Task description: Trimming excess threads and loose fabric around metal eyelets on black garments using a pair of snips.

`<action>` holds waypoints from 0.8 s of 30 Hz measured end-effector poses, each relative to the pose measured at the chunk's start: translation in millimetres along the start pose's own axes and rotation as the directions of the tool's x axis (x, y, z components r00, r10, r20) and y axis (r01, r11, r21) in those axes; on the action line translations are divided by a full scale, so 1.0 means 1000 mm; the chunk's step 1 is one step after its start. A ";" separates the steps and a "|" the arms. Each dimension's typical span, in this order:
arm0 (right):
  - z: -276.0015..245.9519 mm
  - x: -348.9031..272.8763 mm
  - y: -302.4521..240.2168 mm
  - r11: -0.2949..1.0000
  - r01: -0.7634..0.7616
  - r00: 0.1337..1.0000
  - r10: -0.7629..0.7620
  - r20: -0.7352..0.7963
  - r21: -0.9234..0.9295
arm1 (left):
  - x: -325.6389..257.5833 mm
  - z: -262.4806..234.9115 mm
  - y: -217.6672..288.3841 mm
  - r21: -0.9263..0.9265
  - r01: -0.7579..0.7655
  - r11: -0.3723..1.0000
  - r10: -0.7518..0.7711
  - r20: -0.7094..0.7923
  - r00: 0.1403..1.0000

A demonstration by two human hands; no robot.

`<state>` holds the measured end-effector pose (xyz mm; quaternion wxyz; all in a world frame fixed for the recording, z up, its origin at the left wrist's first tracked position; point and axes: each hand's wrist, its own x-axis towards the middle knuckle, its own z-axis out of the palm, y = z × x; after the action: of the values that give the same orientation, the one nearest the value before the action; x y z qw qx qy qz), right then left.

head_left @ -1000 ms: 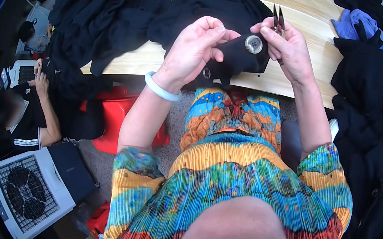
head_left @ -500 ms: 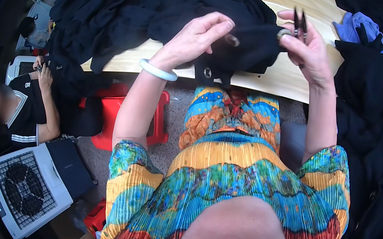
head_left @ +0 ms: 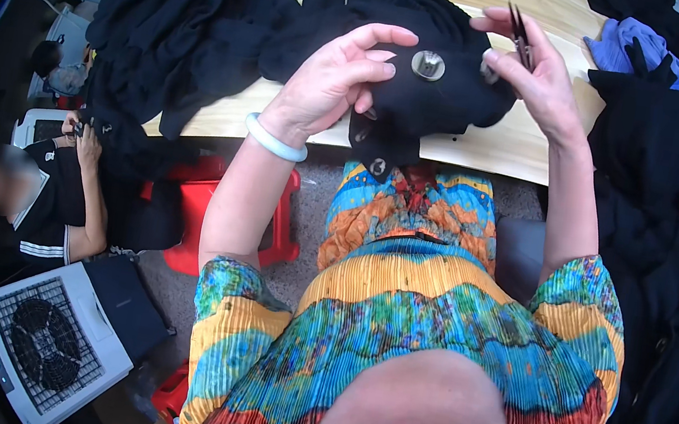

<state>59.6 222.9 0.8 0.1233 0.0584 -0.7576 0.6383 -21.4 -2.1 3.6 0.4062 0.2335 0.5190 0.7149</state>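
Note:
A black knitted garment [head_left: 439, 104] with large shiny buttons hangs over the near edge of the table. One round metallic button [head_left: 428, 66] faces up between my hands. At the garment's left side is my left hand [head_left: 338, 76], index finger and thumb apart; its lower fingers curl by the cloth, and their contact is unclear. In my right hand [head_left: 542, 89] is a small pair of dark thread snips [head_left: 519, 37], blades pointing up. The thumb of that hand lies against the cloth by another button [head_left: 489, 69].
Black garments pile up on the table's left [head_left: 193, 15] and hang at right [head_left: 657, 145]. Blue-purple cloth [head_left: 636, 50] lies at far right. A red stool [head_left: 196, 217], a fan unit [head_left: 52, 345] and a seated person [head_left: 52, 195] are at left.
My left thumb and index finger have spread apart from a closer pinch. The garment has shifted, and the round button now shows clearly. My right hand has moved slightly left with the snips.

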 end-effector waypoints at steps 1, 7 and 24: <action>0.004 -0.001 -0.004 0.999 0.033 0.999 -0.034 0.028 0.015 | 0.002 -0.002 -0.003 -0.001 0.004 1.000 -0.004 0.005 1.000; 0.024 0.009 0.014 0.980 -0.106 0.924 0.035 0.382 0.167 | 0.010 -0.006 -0.008 -0.026 0.042 0.999 -0.043 -0.031 0.999; 0.053 0.012 0.026 0.893 -0.294 0.933 0.346 -0.103 0.341 | 0.024 0.029 -0.054 0.822 -0.144 0.551 0.670 -0.333 0.664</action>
<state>35.2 175.9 -29.0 0.0657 -0.0998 -0.6309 0.7666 5.2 40.6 -38.6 -0.1088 0.2508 0.7873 0.5526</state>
